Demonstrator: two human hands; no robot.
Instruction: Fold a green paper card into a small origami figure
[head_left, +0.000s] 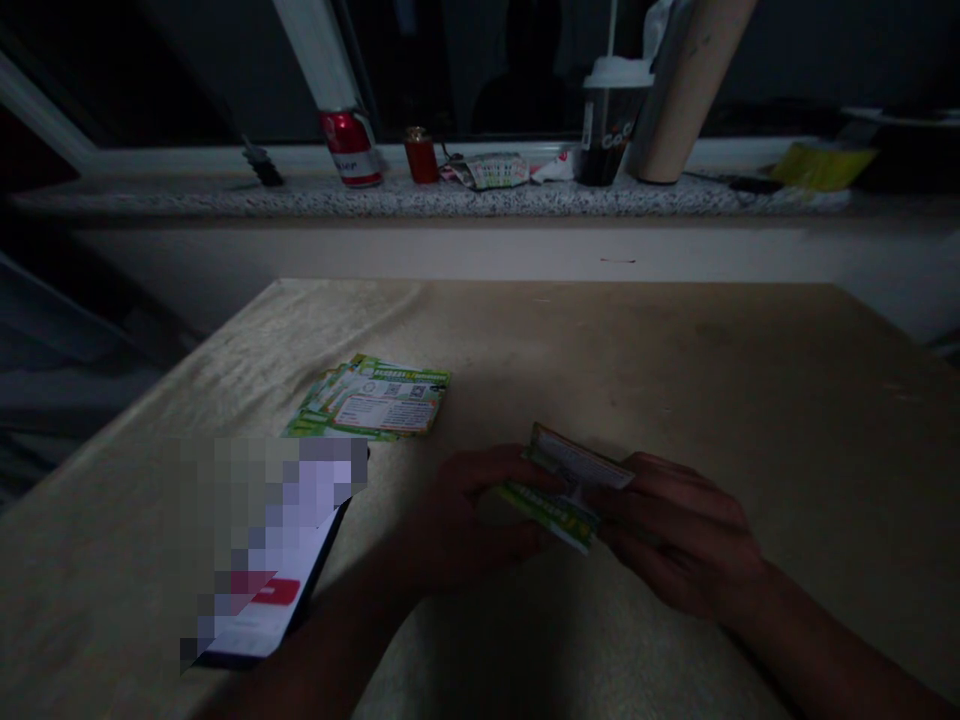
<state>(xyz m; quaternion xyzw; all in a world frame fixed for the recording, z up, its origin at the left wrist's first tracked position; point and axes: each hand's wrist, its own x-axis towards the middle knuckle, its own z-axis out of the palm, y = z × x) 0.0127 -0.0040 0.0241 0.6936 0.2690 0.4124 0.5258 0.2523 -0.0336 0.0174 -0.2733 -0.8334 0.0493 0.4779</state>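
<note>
Right of the phone (289, 562), the left hand (450, 522) and right hand (684, 532) grip a folded leaflet (585, 462) in their fingers. Just beyond the phone lies a leaflet pile (386, 402); far beyond it stands a red can (351, 150).

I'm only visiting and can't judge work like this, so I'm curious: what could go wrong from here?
The left forearm lies close beside the phone in this view, so a sideways move might nudge it. The printed paper between the left hand and right hand is bent, so pressing could crease it crookedly. The leaflet pile is unevenly stacked and might scatter if brushed.
</note>
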